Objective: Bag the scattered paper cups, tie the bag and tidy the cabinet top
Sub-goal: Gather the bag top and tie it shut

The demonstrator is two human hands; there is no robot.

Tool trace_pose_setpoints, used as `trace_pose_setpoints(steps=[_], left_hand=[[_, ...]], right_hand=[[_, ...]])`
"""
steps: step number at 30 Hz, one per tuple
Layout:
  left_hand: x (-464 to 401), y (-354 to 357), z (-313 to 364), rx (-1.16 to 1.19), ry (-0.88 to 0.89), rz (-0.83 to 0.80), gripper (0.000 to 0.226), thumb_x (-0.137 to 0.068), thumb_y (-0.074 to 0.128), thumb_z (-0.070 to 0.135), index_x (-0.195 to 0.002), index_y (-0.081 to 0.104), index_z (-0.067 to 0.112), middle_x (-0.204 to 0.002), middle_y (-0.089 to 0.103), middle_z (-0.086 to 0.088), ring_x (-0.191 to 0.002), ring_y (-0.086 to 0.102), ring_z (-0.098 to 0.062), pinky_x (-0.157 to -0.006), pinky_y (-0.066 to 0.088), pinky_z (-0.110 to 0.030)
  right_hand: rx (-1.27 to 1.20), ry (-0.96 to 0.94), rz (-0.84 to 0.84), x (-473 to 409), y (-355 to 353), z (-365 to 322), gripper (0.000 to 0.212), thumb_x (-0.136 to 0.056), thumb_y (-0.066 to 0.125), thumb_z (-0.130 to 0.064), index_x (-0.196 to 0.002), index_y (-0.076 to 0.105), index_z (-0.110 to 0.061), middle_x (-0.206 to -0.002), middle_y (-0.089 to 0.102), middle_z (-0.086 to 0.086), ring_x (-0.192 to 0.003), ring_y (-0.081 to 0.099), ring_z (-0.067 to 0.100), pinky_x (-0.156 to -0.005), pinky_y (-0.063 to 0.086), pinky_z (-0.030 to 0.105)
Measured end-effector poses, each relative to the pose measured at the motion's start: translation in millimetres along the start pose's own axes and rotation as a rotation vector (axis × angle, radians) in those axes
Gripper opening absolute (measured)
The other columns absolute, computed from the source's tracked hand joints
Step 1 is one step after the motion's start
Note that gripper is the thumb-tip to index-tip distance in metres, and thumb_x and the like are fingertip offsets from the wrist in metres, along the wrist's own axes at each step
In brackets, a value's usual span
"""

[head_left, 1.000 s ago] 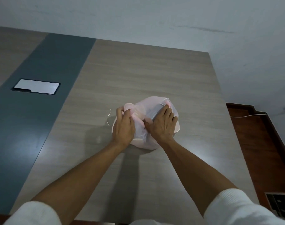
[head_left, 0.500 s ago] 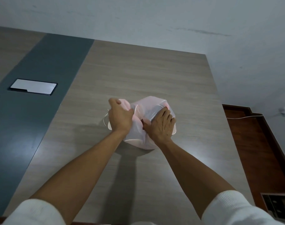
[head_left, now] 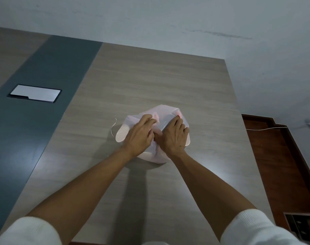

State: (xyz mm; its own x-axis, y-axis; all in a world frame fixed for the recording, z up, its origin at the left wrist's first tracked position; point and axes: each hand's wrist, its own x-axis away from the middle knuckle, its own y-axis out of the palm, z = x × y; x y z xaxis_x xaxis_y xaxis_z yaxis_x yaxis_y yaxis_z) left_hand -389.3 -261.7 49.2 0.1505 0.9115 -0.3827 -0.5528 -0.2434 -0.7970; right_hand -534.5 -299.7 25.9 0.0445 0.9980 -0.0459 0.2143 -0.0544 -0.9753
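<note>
A pale pink, half-transparent plastic bag (head_left: pixel 165 112) bulges in the middle of the wooden cabinet top (head_left: pixel 150 76). Rounded cup shapes show faintly through its film; no loose cup lies outside it. My left hand (head_left: pixel 141 134) rests on the bag's left side with its fingers pinching a pink handle strip. My right hand (head_left: pixel 173 137) lies on the right side, fingertips on the other pink strip. Both hands meet over the bag's near top and hide the gathered mouth.
A thin loose thread (head_left: pixel 113 128) curls on the wood just left of the bag. A dark phone (head_left: pixel 34 93) lies flat on the grey-blue stripe at the far left. The cabinet's right edge drops to a red-brown floor (head_left: pixel 278 156) with a white cable (head_left: pixel 267 128).
My left hand, raised and fisted on a pulled-up handle half a second ago, has come back down onto the bag. My right hand has shifted slightly toward the far side.
</note>
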Motion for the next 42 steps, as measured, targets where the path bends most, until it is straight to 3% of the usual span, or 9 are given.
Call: trace_pose_setpoints(steps=[6, 10, 13, 15, 18, 23, 27, 35, 42], left_hand=[[-23.6, -19.9, 1.1, -0.207, 0.179, 0.063, 0.063, -0.078, 0.059, -0.015, -0.136, 0.059, 0.007, -0.136, 0.059, -0.014, -0.082, 0.068, -0.036, -0.068, 0.054, -0.039], [-46.4, -40.9, 22.4, 0.332, -0.352, 0.249, 0.070, -0.081, 0.080, 0.007, -0.138, 0.045, 0.027, -0.134, 0.050, 0.003, -0.102, 0.060, -0.012, -0.083, 0.051, -0.016], [-64.6, -44.2, 32.9, 0.467, -0.512, 0.268, 0.040, -0.070, 0.091, 0.014, -0.105, 0.072, 0.010, -0.124, 0.059, 0.000, -0.096, 0.060, -0.001, -0.079, 0.042, 0.001], [-67.5, -46.9, 42.3, 0.475, -0.383, 0.192, 0.020, -0.076, 0.088, 0.016, -0.085, 0.073, 0.006, -0.107, 0.066, -0.004, -0.083, 0.063, 0.003, -0.071, 0.050, -0.007], [-67.8, -48.3, 57.2, 0.518, -0.230, 0.071, 0.022, -0.091, 0.074, 0.025, -0.091, 0.064, 0.006, -0.091, 0.067, -0.003, -0.082, 0.065, -0.013, -0.070, 0.057, -0.034], [-69.1, -49.7, 75.0, 0.652, -0.327, 0.102, 0.021, -0.100, 0.061, 0.030, -0.104, 0.051, 0.012, -0.086, 0.072, 0.002, -0.083, 0.069, -0.017, -0.074, 0.057, -0.046], [-58.8, -39.7, 68.9, 0.759, -0.377, 0.041, 0.019, -0.102, 0.053, 0.035, -0.114, 0.047, 0.021, -0.091, 0.072, -0.003, -0.087, 0.070, -0.025, -0.081, 0.055, -0.056], [-28.9, -24.6, 40.0, 0.071, -0.307, -0.287, 0.029, -0.107, 0.021, 0.048, -0.122, 0.029, 0.024, -0.098, 0.072, -0.011, -0.078, 0.066, -0.038, -0.072, 0.056, -0.050], [-10.4, -23.5, 47.6, 0.576, -0.515, 0.077, 0.017, -0.107, 0.044, 0.033, -0.109, 0.047, 0.016, -0.094, 0.073, 0.003, -0.084, 0.069, -0.014, -0.070, 0.056, -0.038]], right_hand=[[-0.198, -0.084, 0.060, -17.8, -32.4, 23.5, 0.056, -0.097, 0.025, -0.040, -0.143, 0.041, -0.012, -0.125, 0.056, 0.010, -0.106, 0.059, 0.030, -0.096, 0.034, 0.046], [-0.498, -0.204, 0.106, -33.8, -65.9, 45.3, 0.039, -0.104, 0.040, -0.019, -0.138, 0.058, -0.016, -0.115, 0.069, 0.008, -0.097, 0.064, 0.027, -0.092, 0.048, 0.043], [-0.726, -0.195, 0.088, -33.8, -93.2, 48.1, 0.031, -0.099, 0.061, -0.015, -0.129, 0.063, -0.018, -0.103, 0.075, 0.001, -0.087, 0.071, 0.014, -0.081, 0.059, 0.038], [-0.955, -0.086, -0.015, -35.6, -110.8, 46.1, 0.043, -0.093, 0.071, -0.014, -0.128, 0.049, -0.020, -0.097, 0.076, -0.002, -0.085, 0.073, 0.008, -0.078, 0.060, 0.027], [-1.223, -0.033, -0.092, -40.9, -130.0, 46.4, 0.039, -0.086, 0.080, -0.011, -0.117, 0.058, -0.008, -0.091, 0.078, 0.009, -0.086, 0.076, 0.022, -0.078, 0.062, 0.037], [-1.419, -0.054, -0.228, -40.3, -132.2, 45.1, 0.015, -0.094, 0.070, -0.012, -0.098, 0.062, -0.001, -0.093, 0.071, 0.027, -0.079, 0.071, 0.028, -0.077, 0.057, 0.049], [-1.568, 0.039, -0.311, -35.4, -123.7, 39.6, 0.007, -0.101, 0.058, -0.008, -0.100, 0.057, -0.001, -0.089, 0.069, 0.024, -0.067, 0.065, 0.023, -0.068, 0.056, 0.042], [-1.253, 0.036, -0.293, -11.5, -88.8, 39.2, 0.022, -0.108, 0.044, -0.030, -0.111, 0.039, -0.008, -0.090, 0.074, 0.022, -0.064, 0.069, 0.038, -0.063, 0.059, 0.049], [-0.807, -0.180, -0.336, -15.8, -85.6, 35.9, 0.017, -0.107, 0.042, -0.031, -0.105, 0.040, -0.014, -0.083, 0.078, -0.003, -0.063, 0.070, 0.025, -0.061, 0.057, 0.039]])
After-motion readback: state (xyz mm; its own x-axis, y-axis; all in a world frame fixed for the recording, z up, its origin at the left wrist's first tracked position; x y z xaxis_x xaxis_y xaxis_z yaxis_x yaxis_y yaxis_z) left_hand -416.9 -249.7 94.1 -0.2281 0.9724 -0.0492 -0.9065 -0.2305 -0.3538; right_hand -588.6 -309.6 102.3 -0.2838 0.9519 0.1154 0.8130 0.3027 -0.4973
